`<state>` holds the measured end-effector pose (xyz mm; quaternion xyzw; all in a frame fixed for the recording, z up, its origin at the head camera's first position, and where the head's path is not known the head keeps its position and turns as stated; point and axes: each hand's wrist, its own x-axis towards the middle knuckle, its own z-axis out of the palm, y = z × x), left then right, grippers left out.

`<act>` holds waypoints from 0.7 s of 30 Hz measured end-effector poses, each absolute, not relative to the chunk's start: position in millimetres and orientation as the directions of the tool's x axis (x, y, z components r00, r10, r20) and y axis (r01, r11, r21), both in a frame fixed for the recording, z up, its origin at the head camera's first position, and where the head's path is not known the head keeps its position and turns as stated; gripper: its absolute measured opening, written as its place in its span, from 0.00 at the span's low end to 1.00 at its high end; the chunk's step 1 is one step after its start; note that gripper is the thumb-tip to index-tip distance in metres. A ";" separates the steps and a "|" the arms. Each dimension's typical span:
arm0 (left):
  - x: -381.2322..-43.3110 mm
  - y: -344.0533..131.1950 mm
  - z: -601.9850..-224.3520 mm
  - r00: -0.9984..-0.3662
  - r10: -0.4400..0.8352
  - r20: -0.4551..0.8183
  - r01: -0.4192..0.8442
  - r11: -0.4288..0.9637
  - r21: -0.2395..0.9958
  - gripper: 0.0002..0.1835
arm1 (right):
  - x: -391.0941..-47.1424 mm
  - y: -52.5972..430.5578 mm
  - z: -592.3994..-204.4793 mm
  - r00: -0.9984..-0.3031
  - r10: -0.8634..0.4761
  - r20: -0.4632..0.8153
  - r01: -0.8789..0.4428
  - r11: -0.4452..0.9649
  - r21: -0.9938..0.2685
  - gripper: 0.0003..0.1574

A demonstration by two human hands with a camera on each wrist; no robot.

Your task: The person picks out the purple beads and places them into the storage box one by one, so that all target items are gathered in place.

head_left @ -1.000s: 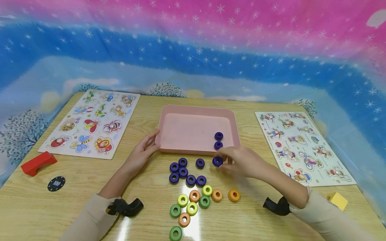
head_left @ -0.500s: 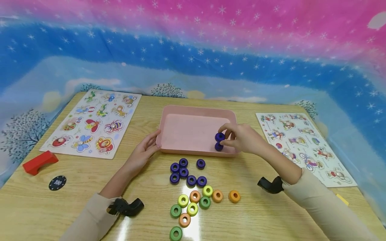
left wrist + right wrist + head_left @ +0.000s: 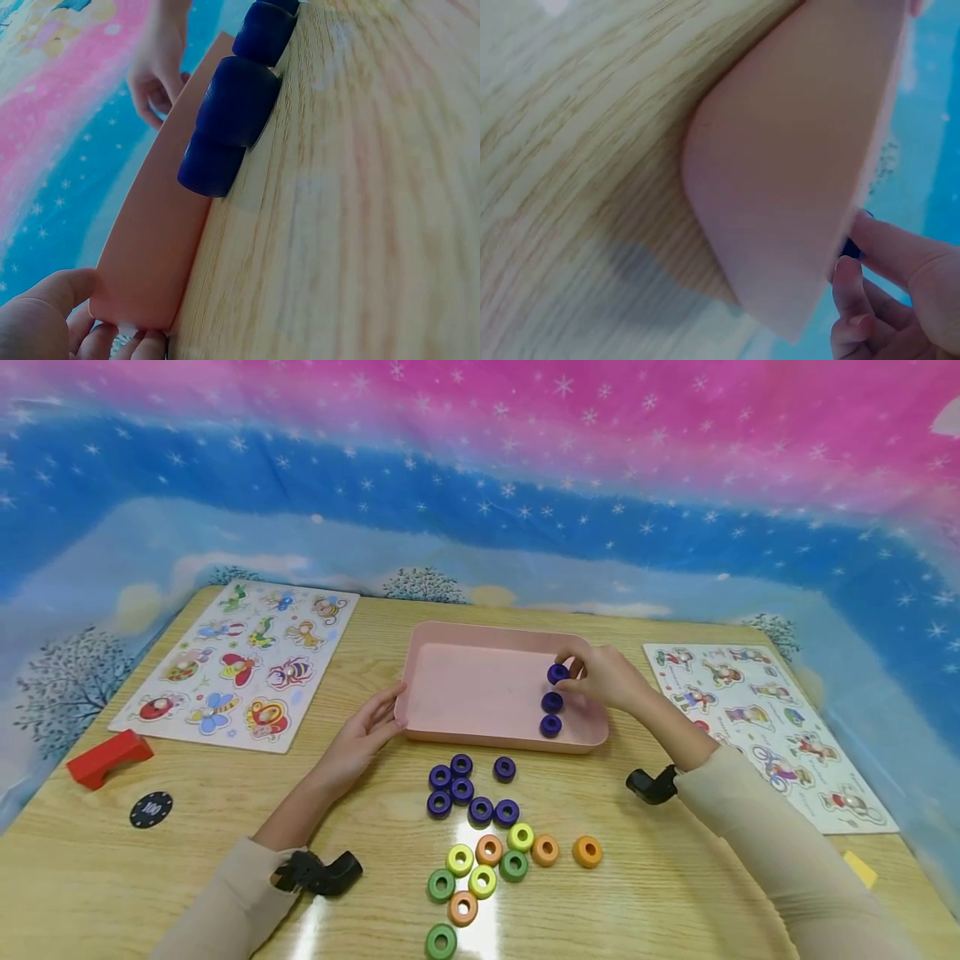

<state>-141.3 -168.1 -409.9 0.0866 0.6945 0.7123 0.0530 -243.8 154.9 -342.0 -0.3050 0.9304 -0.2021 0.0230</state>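
A pink tray [image 3: 480, 737] lies on the wooden table, its left end steadied by my left hand [image 3: 365, 735]. Thumb and fingers of that hand hold the tray's near-left corner, as the left wrist view also shows. Over the right part of the tray, my right hand [image 3: 609, 677] pinches a purple ring bead [image 3: 557, 673] between thumb and fingers. Two more purple beads [image 3: 551, 713] sit in the tray just nearer, roughly in line with it. In the right wrist view the tray wall mostly hides the pinched bead [image 3: 850, 249].
Several purple beads [image 3: 461, 791] lie before the tray, with green, yellow and orange beads [image 3: 483, 882] nearer. Picture puzzle boards stand left [image 3: 247, 668] and right [image 3: 780, 727]. A red block [image 3: 108, 758], black chip [image 3: 152, 809] and yellow block [image 3: 859, 868] lie toward the sides.
My right hand has carried a purple bead from in front of the tray into it, past the two beads there, toward the back. My left hand keeps its hold on the tray.
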 end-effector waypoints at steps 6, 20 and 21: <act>-141.4 -167.8 -409.1 -0.979 0.198 0.044 0.040 -0.022 0.999 0.27 | -251.7 152.4 -349.9 -0.830 -0.555 0.051 -0.521 0.740 -0.426 0.18; -140.0 -166.6 -406.1 -0.980 0.196 0.047 0.045 -0.017 0.999 0.26 | -257.9 146.9 -361.0 -0.835 -0.550 -0.031 -0.510 0.793 -0.334 0.17; -140.2 -166.7 -406.3 -0.980 0.195 0.048 0.045 -0.019 0.999 0.26 | -257.8 146.6 -361.2 -0.834 -0.550 -0.032 -0.510 0.793 -0.333 0.17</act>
